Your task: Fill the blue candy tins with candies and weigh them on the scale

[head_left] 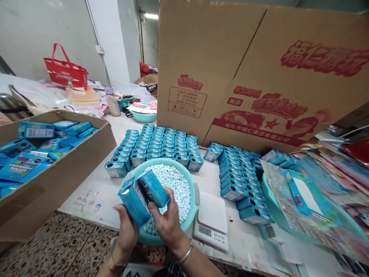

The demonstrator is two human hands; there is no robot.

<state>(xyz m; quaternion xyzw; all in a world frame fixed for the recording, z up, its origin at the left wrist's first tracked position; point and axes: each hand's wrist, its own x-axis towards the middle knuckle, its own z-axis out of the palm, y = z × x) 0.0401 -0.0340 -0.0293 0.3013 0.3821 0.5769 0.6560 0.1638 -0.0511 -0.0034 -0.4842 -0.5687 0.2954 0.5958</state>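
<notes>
Over a turquoise basin (pixel 193 194) of small pale-blue candies (pixel 177 181), I hold two blue printed boxes side by side, both tilted. My left hand (pixel 127 231) is closed around the lower edge of the larger-looking blue box (pixel 132 206). The other blue box (pixel 154 188) is gripped by my right hand (pixel 170 221), its thumb near the gap between the two boxes. Whether either box has an opening facing the candies is hidden.
Rows of blue boxes with round holes on top (pixel 161 143) stand behind the basin, with more rows (pixel 233 177) to the right. A white digital scale (pixel 211 221) sits beside the basin. An open carton of boxes (pixel 83 165) is at left; a large cardboard carton (pixel 219 80) stands behind.
</notes>
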